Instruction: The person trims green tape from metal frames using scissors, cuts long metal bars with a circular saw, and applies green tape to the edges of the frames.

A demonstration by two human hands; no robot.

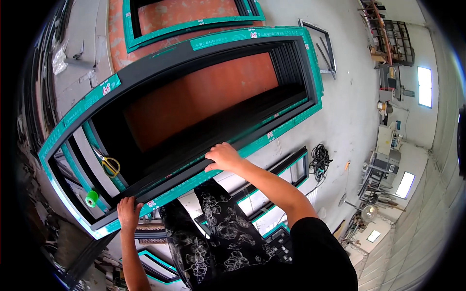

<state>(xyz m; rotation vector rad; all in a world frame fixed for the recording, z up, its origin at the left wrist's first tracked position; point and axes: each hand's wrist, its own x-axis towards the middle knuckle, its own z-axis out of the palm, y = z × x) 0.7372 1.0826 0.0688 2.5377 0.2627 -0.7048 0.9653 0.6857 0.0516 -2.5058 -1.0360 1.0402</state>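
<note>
Dark grey profile, edged with green protective film: a long rectangular window frame (145,72), apparently the top one of a stack, lies directly in front of the person and serves as landmark. Its long axis runs obliquely, from the lower left of the view to the upper right; the left end sits closer to the body, the right end reaches away.

Contact: both hands are on the near long rail (250,138), the side facing the person. The left hand (128,213) is at that rail's left end, close to the corner, fingers bent over the edge. The right hand (225,157) is around the rail's middle, fingers curved over the top. Neither hand spreads wide; whether they grip firmly or only rest cannot be told, as the underside is hidden. No loose tool shows in either.

Nearness: the left hand is the closer one to the frame's left end, where yellow-handled scissors (110,166) and a green roll (91,198) lie. The right hand is the closer to the far right end, though well apart from it.

Beyond the frame's far rail: a second green-filmed frame (204,23). Off its right end: a black cable coil (320,160).
</note>
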